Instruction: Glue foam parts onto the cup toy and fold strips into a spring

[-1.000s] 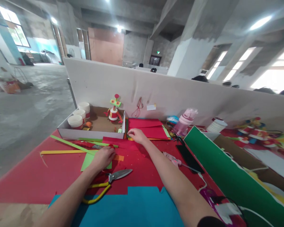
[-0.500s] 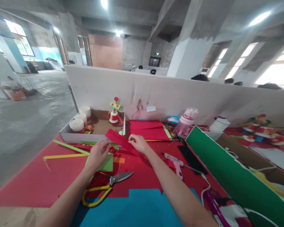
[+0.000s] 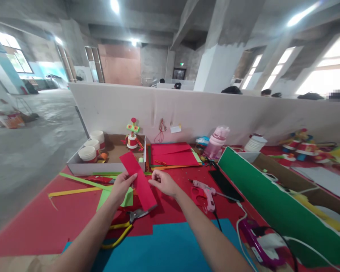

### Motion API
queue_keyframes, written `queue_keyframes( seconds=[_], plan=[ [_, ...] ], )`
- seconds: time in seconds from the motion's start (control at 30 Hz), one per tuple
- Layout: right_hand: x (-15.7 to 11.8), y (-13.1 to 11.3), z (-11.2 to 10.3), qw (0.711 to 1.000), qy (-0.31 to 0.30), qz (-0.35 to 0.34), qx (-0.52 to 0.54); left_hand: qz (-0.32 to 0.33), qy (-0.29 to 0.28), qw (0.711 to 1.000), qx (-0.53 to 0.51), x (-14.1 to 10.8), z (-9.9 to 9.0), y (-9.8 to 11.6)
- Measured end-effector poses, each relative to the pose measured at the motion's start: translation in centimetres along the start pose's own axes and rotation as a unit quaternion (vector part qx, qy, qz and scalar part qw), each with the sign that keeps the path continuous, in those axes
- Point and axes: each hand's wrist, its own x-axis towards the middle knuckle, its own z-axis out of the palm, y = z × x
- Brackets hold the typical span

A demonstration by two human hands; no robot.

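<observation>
My left hand (image 3: 123,186) pinches a strip of red paper (image 3: 138,182) near its left edge, thumb on top. The strip slants across the middle of the table, its lower end over the blade of the scissors (image 3: 134,216). Just right of the strip is my right hand (image 3: 164,183), fingers curled and closed, seemingly apart from the paper; whether anything small is between the fingertips is hidden. The scissors have yellow handles and lie partly under my left forearm. Light green paper (image 3: 128,198) shows below my left hand.
A pink glue gun (image 3: 207,192) lies on the right beside a black phone (image 3: 225,185). Blue sheets (image 3: 175,245) cover the front. Behind stand a white box (image 3: 82,168) with cups, a robot figure (image 3: 132,138), red sheets (image 3: 174,153) and a green-sided box (image 3: 260,200).
The red strip has turned from slanting away to a steeper, flatter-facing pose. My right hand has come off its edge, while my left hand has taken hold of it. The view shifted slightly.
</observation>
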Motion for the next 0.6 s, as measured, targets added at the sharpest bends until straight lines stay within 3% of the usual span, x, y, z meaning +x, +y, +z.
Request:
queue_keyframes(
  seconds=[0.13,0.23,0.43,0.6],
  plan=[
    [0.0,0.5,-1.0,0.993,0.089,0.05,0.067,-0.053,0.007,0.996,-0.075,-0.3,-1.2,0.0],
    [0.6,0.4,-0.1,0.983,0.162,0.039,0.071,-0.076,-0.012,0.994,-0.083,-0.5,-1.2,0.1],
    [2.1,-1.1,3.8,0.986,0.131,-0.033,-0.096,-0.087,-0.078,0.992,-0.054,-1.3,0.0,-0.2],
    [2.4,-1.2,4.1,0.959,0.142,-0.059,-0.238,-0.086,-0.105,0.99,-0.027,-1.8,0.2,-0.1]
  ],
)
